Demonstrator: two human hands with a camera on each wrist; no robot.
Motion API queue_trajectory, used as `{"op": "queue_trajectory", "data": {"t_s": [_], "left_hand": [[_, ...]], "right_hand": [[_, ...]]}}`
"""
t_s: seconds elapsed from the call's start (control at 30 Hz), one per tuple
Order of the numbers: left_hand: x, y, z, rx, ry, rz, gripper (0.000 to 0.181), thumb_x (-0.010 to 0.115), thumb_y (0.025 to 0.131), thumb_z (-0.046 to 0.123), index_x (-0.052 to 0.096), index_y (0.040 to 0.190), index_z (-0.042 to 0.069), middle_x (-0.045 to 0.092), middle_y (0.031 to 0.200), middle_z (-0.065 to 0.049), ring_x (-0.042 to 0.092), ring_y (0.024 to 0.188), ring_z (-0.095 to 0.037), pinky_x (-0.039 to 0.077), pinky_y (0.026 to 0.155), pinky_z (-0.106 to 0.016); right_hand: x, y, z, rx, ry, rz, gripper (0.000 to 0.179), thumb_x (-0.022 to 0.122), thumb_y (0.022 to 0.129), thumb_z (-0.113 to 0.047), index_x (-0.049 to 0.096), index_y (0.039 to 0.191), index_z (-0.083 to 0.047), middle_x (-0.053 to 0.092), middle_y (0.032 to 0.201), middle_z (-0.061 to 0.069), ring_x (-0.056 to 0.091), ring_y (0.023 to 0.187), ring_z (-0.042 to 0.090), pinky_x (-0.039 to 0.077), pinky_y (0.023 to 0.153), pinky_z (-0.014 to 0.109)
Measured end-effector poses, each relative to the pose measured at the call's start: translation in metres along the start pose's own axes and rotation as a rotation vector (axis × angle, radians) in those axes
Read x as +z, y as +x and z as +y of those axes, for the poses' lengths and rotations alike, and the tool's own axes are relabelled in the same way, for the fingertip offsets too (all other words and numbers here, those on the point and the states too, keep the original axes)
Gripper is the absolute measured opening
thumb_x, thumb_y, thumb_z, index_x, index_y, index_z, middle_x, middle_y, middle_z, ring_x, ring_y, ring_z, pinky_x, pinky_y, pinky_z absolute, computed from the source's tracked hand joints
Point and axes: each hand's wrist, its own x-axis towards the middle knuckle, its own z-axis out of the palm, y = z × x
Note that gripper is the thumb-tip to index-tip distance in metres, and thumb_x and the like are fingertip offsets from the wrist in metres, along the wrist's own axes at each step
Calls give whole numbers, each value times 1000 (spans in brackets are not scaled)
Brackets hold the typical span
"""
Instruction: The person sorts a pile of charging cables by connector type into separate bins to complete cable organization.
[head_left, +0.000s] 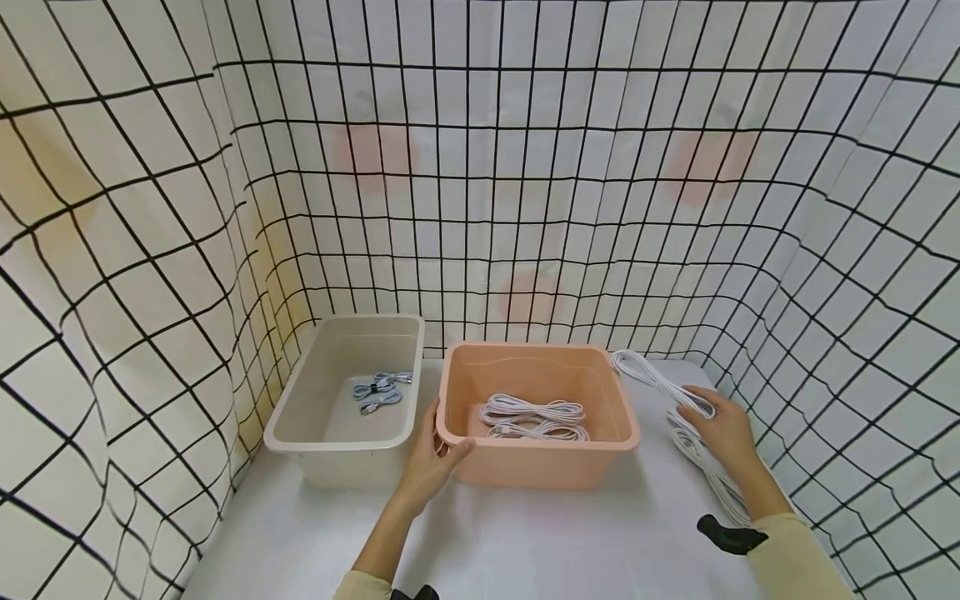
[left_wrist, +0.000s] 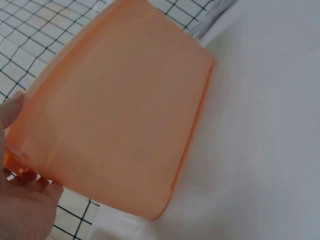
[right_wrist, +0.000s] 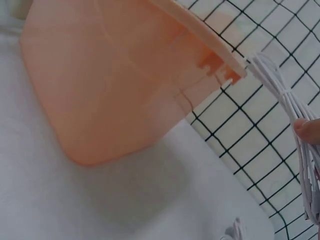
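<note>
My left hand (head_left: 429,469) grips the front left corner of a salmon-orange plastic bin (head_left: 534,467), its thumb over the rim. In the left wrist view its fingers (left_wrist: 37,186) curl under the rim of the bin. Coiled white cables (head_left: 534,410) lie inside that bin. Off the bin's right side, my right hand (head_left: 729,432) holds a bundled white cable (head_left: 651,377); in the right wrist view the thumb (right_wrist: 307,131) presses on the strands. Beneath this hand another white cable bundle (head_left: 708,468) rests on the table, partly covered by the hand and forearm.
A cream bin (head_left: 352,468) with small light-blue cables (head_left: 381,390) in it stands left of the orange one. Black wire grid panels (head_left: 525,250) backed by white cloth enclose the white table (head_left: 525,542) at the back and both sides.
</note>
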Motion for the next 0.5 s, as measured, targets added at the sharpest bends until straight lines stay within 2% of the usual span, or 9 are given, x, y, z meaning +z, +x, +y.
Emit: {"op": "queue_trajectory", "data": {"t_s": [0.13,0.17,0.27,0.37,0.47,0.5], "left_hand": [[1,0,-1,-7,9,4,92,76,96,17,15,165,17,21,168,-17,24,152,-41,24,119,-50],[1,0,-2,-7,9,2,92,76,96,17,16,165,17,21,168,-17,24,152,-41,24,119,-50],[1,0,-2,-3,12,-5,93,77,96,20,16,165,17,21,168,-17,23,152,-42,24,119,-50],[2,0,-1,-4,15,-10,94,77,95,23,15,166,17,22,168,-16,23,152,-41,24,119,-50],[2,0,0,-3,11,-3,94,77,95,21,15,165,17,22,167,-16,24,151,-41,24,119,-50],[2,0,0,-6,12,0,93,77,96,21,15,165,17,22,168,-16,24,151,-41,24,119,-51]], "right_hand": [[-1,5,-13,-24,-13,-27,50,71,100,-27,59,140,1,53,142,33,50,126,56,43,98,69],[-1,6,-15,-26,-12,-37,51,71,100,-28,59,141,0,52,144,33,44,132,57,38,102,71],[-2,9,-21,-42,-21,-54,52,71,101,-30,59,142,-2,53,143,32,49,127,54,44,97,69],[-1,12,-28,-85,-13,-61,50,72,100,-28,60,142,-2,57,139,30,60,109,46,54,81,56],[3,17,-38,-129,27,-82,49,74,99,-24,61,140,-2,60,135,29,61,93,36,53,66,39],[4,19,-42,-141,38,-88,48,74,99,-24,62,140,-2,61,134,28,61,93,35,51,65,36]]}}
